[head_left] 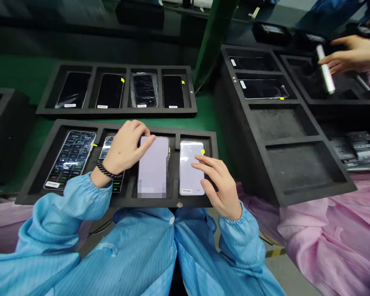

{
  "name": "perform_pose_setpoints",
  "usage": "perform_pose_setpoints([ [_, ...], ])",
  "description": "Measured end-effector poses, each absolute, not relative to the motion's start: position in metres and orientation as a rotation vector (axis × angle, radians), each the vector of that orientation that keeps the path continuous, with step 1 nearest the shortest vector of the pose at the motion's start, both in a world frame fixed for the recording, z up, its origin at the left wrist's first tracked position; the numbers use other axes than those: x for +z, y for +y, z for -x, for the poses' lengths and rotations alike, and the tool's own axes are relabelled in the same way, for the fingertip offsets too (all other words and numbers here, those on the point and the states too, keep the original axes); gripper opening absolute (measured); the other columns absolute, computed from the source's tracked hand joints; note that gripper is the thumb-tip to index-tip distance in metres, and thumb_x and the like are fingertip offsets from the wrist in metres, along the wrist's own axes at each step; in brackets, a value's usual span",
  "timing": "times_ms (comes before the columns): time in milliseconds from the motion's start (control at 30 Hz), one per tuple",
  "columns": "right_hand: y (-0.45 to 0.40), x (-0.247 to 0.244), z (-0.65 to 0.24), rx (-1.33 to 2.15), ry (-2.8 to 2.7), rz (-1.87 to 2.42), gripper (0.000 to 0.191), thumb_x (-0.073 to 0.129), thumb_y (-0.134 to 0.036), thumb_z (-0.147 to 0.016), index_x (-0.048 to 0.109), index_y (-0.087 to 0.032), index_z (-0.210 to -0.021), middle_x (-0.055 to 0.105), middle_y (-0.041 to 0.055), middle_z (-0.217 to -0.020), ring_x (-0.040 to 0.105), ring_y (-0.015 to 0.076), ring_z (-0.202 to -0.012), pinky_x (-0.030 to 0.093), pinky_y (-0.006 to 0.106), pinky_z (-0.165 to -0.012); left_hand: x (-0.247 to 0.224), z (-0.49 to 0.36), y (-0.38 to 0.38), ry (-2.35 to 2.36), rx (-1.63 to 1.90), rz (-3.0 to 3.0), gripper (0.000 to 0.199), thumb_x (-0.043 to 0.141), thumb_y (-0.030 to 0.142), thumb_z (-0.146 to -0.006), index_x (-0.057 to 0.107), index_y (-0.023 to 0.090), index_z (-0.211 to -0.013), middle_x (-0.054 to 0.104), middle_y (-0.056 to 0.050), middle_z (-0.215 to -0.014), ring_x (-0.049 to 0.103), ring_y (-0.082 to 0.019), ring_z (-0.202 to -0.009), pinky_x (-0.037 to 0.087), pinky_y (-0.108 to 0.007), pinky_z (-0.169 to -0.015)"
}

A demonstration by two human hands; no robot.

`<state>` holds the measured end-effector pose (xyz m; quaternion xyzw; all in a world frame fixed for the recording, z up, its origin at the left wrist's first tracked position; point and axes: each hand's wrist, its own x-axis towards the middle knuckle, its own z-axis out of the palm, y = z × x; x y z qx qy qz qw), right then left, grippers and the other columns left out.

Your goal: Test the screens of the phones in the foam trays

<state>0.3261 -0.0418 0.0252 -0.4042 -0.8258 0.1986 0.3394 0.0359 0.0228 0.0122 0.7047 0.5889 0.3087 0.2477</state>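
A black foam tray [74, 198] in front of me holds phones in its compartments. My left hand [125, 148] reaches over the second phone [117, 183], its fingertips at the top of the third phone [152, 168], which shows a pale screen. Its fingers are bent and hold nothing. My right hand [218, 181] is spread over the right edge of the rightmost phone [189, 174], fingertips at its lit white screen, holding nothing. The leftmost phone [70, 158] shows a dark grid with green marks.
Behind lies another black tray [117, 111] with dark-screened phones. On the right, a raised black tray [265, 142] holds two phones in its far compartments. A co-worker's hand [354, 53] holds a white object [326, 70] at the upper right. A green post [214, 37] rises behind.
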Motion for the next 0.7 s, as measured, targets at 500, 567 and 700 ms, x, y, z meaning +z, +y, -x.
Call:
perform_pose_setpoints([
  [500,-0.032,0.041,-0.289,0.388,-1.877,1.370,0.018,0.061,-0.039,-0.095,0.063,-0.022,-0.099,0.065,-0.0003,-0.079,0.060,0.0163,-0.075,0.044,0.029,-0.063,0.023,-0.074,-0.053,1.340,1.068,-1.442,0.033,0.057,0.046,-0.095,0.060,0.017,-0.110,0.065,-0.001,-0.080,0.062,-0.015,-0.064,0.050,-0.023,-0.057],
  [567,-0.032,0.048,-0.283,0.259,-1.937,1.359,0.020,0.061,-0.038,-0.096,0.059,-0.022,-0.085,0.060,-0.0024,-0.070,0.055,0.0143,-0.067,0.039,0.029,-0.060,0.027,-0.083,-0.066,1.308,1.135,-1.440,0.032,0.056,0.043,-0.096,0.058,0.018,-0.116,0.069,-0.002,-0.089,0.064,-0.014,-0.066,0.052,-0.022,-0.059],
  [700,-0.042,0.059,-0.267,0.007,-2.043,1.273,0.033,0.050,-0.020,-0.101,0.048,-0.022,-0.068,0.052,-0.0034,-0.060,0.044,0.0136,-0.058,0.035,0.031,-0.057,0.027,-0.100,-0.082,1.343,1.163,-1.481,0.025,0.055,0.039,-0.098,0.056,0.019,-0.114,0.070,-0.002,-0.088,0.066,-0.013,-0.068,0.054,-0.022,-0.061],
])
